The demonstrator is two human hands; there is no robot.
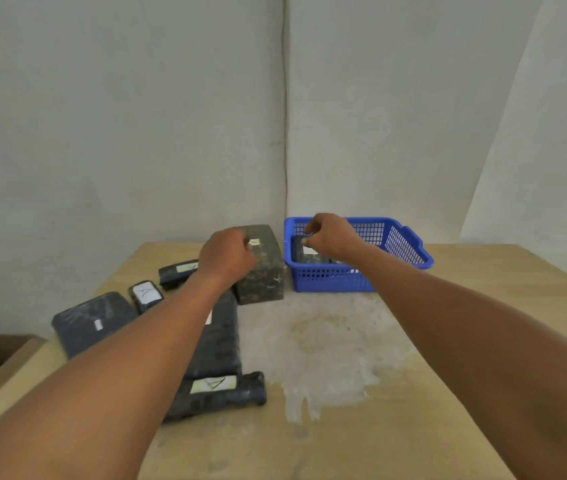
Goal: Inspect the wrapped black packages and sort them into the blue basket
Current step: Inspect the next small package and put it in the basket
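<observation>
Left hand sits curled on top of the block, the tall wrapped package just left of the basket. Fingers wrap toward the block's small white label; looks like a grip on its top near edge, though the fingertips are hidden behind the knuckles.

Right hand is over the basket's left half, fingers curled in above a package already lying inside. Can't tell if it pinches that package or just hovers over it.

Key relation: the block stands on the bench touching or nearly touching the basket's left wall. Its long axis runs away from the person, roughly parallel to that wall. So the basket lies directly right of the left hand, and the move is probably a lift over the rim, then a short shift right. The left hand is the nearer one and already on it; the right hand occupies the drop zone and likely needs to clear out first.

Still on the bench, left of the block: a flat package, a small labelled pack, a slim pack farther back, a long package under the left forearm and a roll marked "A" nearest the person.

Sorting judged partway: one in, several out.
</observation>
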